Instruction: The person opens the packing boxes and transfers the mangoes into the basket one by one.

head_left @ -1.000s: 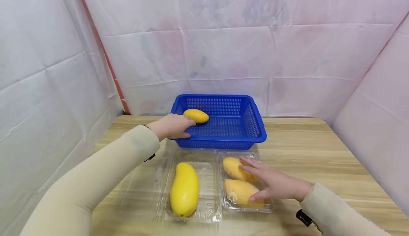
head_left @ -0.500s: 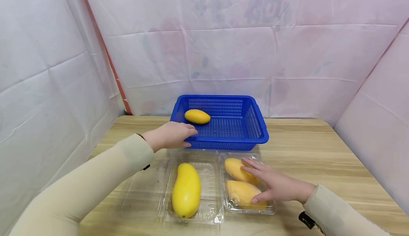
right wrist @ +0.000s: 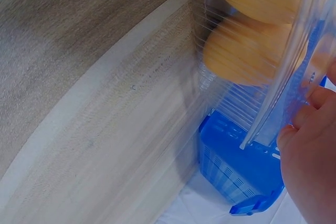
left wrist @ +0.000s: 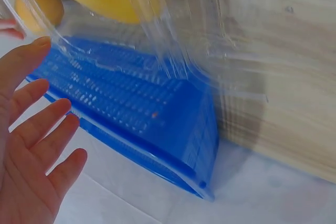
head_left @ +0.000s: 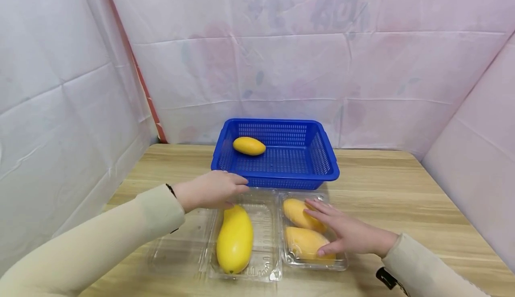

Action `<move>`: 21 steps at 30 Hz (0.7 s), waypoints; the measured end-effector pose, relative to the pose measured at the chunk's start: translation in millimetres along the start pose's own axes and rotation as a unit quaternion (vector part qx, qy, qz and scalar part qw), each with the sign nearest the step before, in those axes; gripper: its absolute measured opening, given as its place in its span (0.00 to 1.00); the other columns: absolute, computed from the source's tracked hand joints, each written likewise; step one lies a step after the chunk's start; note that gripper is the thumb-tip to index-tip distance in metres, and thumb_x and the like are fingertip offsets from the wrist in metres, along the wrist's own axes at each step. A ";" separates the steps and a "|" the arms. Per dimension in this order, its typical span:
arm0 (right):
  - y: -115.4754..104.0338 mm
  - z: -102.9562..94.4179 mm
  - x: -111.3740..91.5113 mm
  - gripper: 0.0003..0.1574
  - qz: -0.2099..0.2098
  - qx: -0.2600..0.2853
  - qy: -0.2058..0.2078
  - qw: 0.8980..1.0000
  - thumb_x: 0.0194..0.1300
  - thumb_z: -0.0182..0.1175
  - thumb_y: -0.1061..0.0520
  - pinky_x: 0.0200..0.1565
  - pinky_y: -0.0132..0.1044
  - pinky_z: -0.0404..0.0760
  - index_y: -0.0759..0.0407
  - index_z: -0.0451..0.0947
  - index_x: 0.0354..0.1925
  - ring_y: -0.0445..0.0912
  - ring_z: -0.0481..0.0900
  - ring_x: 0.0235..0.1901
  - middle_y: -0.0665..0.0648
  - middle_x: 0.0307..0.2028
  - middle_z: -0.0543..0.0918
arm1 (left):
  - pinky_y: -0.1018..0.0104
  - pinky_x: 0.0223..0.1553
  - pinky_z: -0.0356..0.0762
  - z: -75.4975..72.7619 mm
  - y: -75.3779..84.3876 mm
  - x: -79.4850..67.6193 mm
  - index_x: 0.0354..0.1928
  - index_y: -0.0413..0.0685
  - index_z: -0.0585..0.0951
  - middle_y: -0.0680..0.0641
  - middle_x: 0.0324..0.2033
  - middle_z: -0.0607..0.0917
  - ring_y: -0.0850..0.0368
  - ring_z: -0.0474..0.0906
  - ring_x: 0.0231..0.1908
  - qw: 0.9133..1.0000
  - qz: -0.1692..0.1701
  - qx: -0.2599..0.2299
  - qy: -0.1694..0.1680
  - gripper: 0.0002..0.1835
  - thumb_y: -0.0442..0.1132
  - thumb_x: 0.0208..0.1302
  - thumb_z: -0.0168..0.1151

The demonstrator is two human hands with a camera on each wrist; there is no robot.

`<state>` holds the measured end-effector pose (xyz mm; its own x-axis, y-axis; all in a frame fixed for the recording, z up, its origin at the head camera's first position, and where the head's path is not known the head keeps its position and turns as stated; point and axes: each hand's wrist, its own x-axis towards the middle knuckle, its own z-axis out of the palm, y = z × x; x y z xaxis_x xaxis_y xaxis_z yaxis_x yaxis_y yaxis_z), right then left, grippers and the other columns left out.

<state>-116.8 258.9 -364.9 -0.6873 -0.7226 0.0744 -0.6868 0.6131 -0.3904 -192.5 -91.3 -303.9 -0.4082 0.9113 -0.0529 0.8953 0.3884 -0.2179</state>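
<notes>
My left hand [head_left: 213, 189] hovers with its fingers extended over the back of an open clear plastic container [head_left: 263, 243], near the tip of a large yellow mango [head_left: 234, 243] lying inside. In the left wrist view, its fingers [left wrist: 50, 140] are spread and hold nothing. My right hand [head_left: 354, 231] lies with fingers spread on a clear plastic clamshell box [head_left: 295, 261] at the right. Through its lid show two orange mangoes, the back one [head_left: 295, 212] and the front one [head_left: 303, 242], partly covered by the hand.
A blue slotted basket [head_left: 281, 176] stands behind the containers, with one yellow mango [head_left: 249, 146] at its back left. The open container's clear lid [head_left: 179, 250] lies flat to the left. White sheets [head_left: 281, 69] surround the wooden table [head_left: 402, 198].
My left hand has drawn back from the blue basket's left rim toward me, over the open container. The right hand stays on the clamshell box.
</notes>
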 end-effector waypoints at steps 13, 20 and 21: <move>-0.8 -0.6 -0.8 0.55 0.005 0.011 -0.001 1.000 0.51 0.62 0.34 0.57 0.62 0.53 0.63 0.59 0.67 0.66 0.50 0.65 0.66 0.69 0.53 | 0.57 0.54 0.70 1.5 20.5 -11.6 0.58 0.54 0.75 0.51 0.55 0.77 0.56 0.71 0.56 0.999 0.015 -0.003 -0.052 0.34 0.49 0.46 0.73; -0.7 0.5 -1.6 0.54 0.003 0.004 0.005 1.000 0.51 0.62 0.34 0.62 0.48 0.49 0.61 0.60 0.67 0.64 0.51 0.65 0.65 0.69 0.54 | 0.57 0.54 0.70 4.9 28.4 -12.6 0.60 0.59 0.74 0.51 0.56 0.76 0.56 0.72 0.56 0.996 0.015 -0.009 -0.085 0.34 0.49 0.47 0.73; -0.8 0.5 -1.7 0.54 0.004 0.005 0.005 1.000 0.51 0.62 0.34 0.62 0.48 0.49 0.61 0.60 0.67 0.64 0.51 0.66 0.65 0.69 0.54 | 0.56 0.54 0.70 5.6 29.1 -12.6 0.60 0.59 0.73 0.51 0.56 0.76 0.56 0.71 0.56 0.996 0.015 -0.008 -0.088 0.35 0.49 0.47 0.73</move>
<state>-115.0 259.5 -365.2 -0.6956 -0.7140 0.0795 -0.6782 0.6160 -0.4008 -162.3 -92.3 -315.0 -0.4054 0.8846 -0.2304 0.9095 0.3649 -0.1990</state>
